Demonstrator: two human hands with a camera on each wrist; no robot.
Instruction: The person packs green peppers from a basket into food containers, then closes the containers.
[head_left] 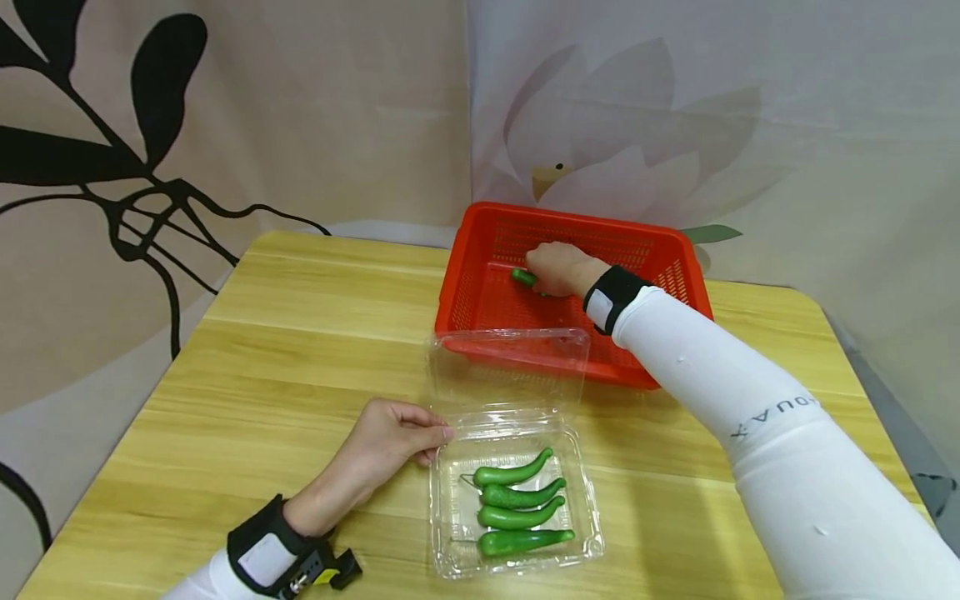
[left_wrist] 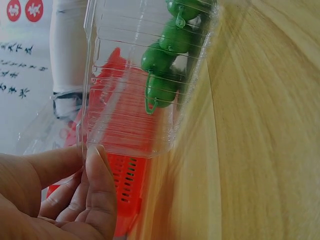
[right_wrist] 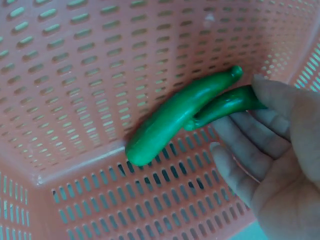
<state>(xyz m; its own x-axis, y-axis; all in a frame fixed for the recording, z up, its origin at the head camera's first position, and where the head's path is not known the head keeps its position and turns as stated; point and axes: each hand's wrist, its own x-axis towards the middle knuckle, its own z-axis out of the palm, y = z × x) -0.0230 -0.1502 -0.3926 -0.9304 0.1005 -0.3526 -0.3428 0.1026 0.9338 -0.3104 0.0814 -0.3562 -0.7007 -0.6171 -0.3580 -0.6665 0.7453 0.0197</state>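
My left hand (head_left: pixel 401 442) pinches the upper left rim of a clear plastic clamshell box (head_left: pixel 442 508) between thumb and fingers. Inside the box, several green peppers (head_left: pixel 513 496) lie side by side, their stems toward the left. In the left wrist view, the peppers (left_wrist: pixel 161 90) show through the box's clear wall (left_wrist: pixel 115 35). Down in the red basket (head_left: pixel 487 321) is my right hand (head_left: pixel 562 268). Its thumb and fingers hold one end of a slim green pepper (right_wrist: pixel 230 104) in the right wrist view. A thicker, smooth green vegetable (right_wrist: pixel 165 120) lies against that pepper.
The box's clear lid (head_left: pixel 510 371) stands raised at the back and overlaps the basket's front wall in the head view. Everything rests on a wood-grain table (head_left: pixel 300 333). Behind it hangs a printed cloth (head_left: pixel 360 108).
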